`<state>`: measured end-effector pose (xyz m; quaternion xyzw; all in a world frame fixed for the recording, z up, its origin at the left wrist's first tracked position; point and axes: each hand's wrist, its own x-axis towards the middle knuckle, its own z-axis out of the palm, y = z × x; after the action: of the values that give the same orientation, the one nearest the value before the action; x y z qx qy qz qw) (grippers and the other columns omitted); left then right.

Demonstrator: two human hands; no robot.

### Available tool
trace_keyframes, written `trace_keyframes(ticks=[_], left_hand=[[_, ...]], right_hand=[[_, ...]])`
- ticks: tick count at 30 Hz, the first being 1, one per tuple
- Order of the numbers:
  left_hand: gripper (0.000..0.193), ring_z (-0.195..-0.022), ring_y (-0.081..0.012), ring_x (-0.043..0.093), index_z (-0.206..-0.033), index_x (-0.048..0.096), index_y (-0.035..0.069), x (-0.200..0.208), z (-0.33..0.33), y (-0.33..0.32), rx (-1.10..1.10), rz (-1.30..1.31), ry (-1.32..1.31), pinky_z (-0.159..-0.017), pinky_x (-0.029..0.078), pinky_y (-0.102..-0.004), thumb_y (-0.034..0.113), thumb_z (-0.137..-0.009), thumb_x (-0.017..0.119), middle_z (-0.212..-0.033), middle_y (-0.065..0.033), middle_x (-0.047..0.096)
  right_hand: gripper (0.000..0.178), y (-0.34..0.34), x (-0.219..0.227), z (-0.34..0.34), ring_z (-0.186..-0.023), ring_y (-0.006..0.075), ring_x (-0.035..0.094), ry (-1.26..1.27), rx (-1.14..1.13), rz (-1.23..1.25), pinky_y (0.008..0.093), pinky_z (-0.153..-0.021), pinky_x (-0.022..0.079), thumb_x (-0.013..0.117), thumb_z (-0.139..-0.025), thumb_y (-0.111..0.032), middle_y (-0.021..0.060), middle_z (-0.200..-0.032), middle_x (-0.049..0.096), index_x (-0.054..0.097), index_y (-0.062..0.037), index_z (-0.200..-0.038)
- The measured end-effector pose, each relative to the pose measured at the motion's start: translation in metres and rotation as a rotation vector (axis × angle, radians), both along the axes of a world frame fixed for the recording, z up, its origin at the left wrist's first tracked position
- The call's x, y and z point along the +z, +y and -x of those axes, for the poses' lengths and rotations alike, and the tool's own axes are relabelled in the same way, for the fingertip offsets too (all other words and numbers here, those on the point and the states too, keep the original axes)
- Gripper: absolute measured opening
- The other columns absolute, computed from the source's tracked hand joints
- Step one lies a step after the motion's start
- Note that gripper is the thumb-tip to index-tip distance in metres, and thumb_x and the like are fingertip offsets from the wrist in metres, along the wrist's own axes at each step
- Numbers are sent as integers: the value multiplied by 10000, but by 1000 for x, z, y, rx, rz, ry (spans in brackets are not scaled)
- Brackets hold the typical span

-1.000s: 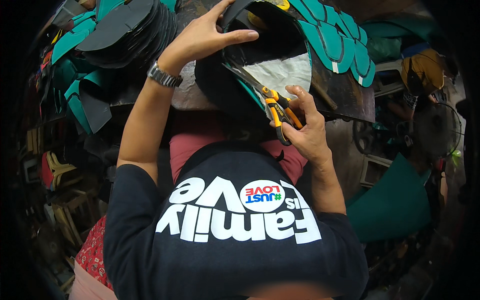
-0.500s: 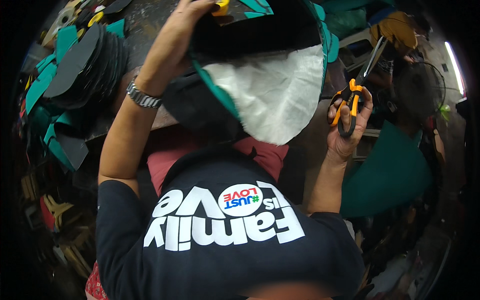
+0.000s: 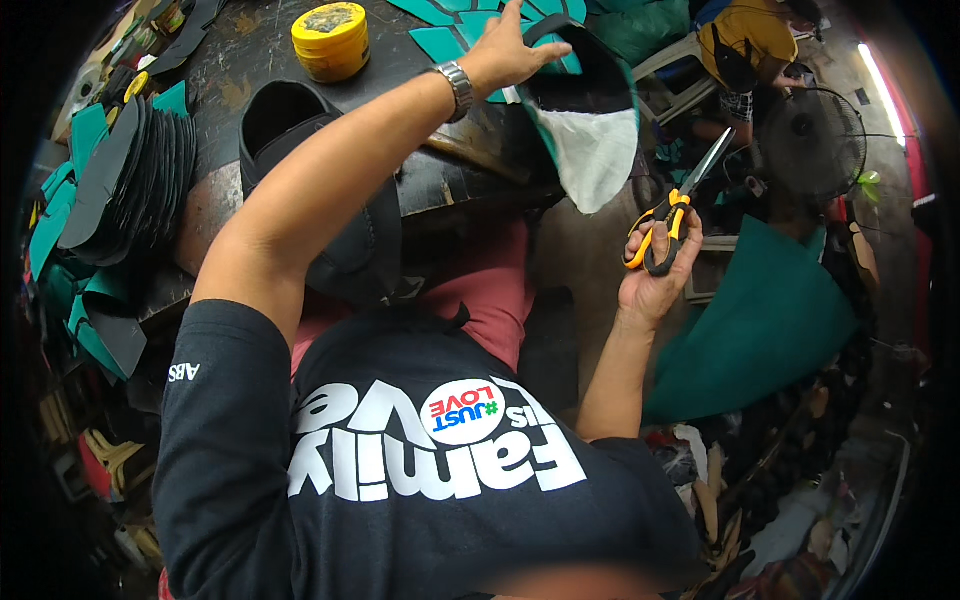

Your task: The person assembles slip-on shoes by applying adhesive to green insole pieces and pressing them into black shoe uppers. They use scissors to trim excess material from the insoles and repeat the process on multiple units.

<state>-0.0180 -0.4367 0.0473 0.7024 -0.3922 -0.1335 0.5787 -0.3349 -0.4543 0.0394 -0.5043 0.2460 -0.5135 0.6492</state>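
Observation:
My left hand (image 3: 503,50) reaches across to the far right of the workbench, its fingers spread. Beside and partly under its fingers is a shoe upper (image 3: 590,165), green outside and black inside, with white cloth lining at its lower end. The fingers do not look closed on it; whether they touch its rim I cannot tell. My right hand (image 3: 655,265) grips scissors (image 3: 682,200) with orange and black handles, blades pointing up and away. Behind my left forearm a black shoe upper (image 3: 365,235) hangs at the bench edge, partly hidden.
On the dark workbench (image 3: 235,55) stand a yellow tub (image 3: 331,42) and a stack of dark sole-shaped pieces (image 3: 130,190). Green cut pieces (image 3: 440,45) lie at the back. Green sheet material (image 3: 760,320), a fan (image 3: 812,140) and another person (image 3: 755,40) are on the right.
My left hand has swung to the right and away, its fingers now spread. The green upper has moved farther off with it. The yellow tub has come into full view.

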Motion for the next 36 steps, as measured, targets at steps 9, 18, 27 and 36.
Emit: trace_keyframes(ticks=[9,18,27,36], left_hand=[[288,-973,-138,680,-1204,697,13,97,-22,202,15,-8,-306,-887,543,-295,163,-960,714,-1080,-69,748],[295,-1037,-261,702,-1163,719,15,47,-6,298,169,-120,-734,-915,545,-328,146,-903,770,-1097,-121,718],[395,-858,-353,720,-1032,736,-39,20,-43,240,55,-487,-474,-800,552,-399,336,-906,746,-938,-205,747],[383,-769,-182,723,-1078,748,-34,30,-26,283,183,-240,-228,-743,559,-308,300,-892,770,-894,-164,761]], right_hand=[[738,35,8,-26,-692,118,623,143,449,16,221,-610,513,728,-836,97,91,-937,641,410,-83,-1476],[703,89,-4,-99,-730,44,606,423,718,142,202,-738,558,670,-838,160,43,-862,601,433,-35,-1470],[679,113,-10,-80,-770,94,681,565,621,232,199,-702,552,621,-841,145,71,-900,605,426,-16,-1472],[736,121,-12,-88,-723,102,643,596,539,554,261,-690,549,680,-768,113,65,-874,612,473,-53,-1455]])
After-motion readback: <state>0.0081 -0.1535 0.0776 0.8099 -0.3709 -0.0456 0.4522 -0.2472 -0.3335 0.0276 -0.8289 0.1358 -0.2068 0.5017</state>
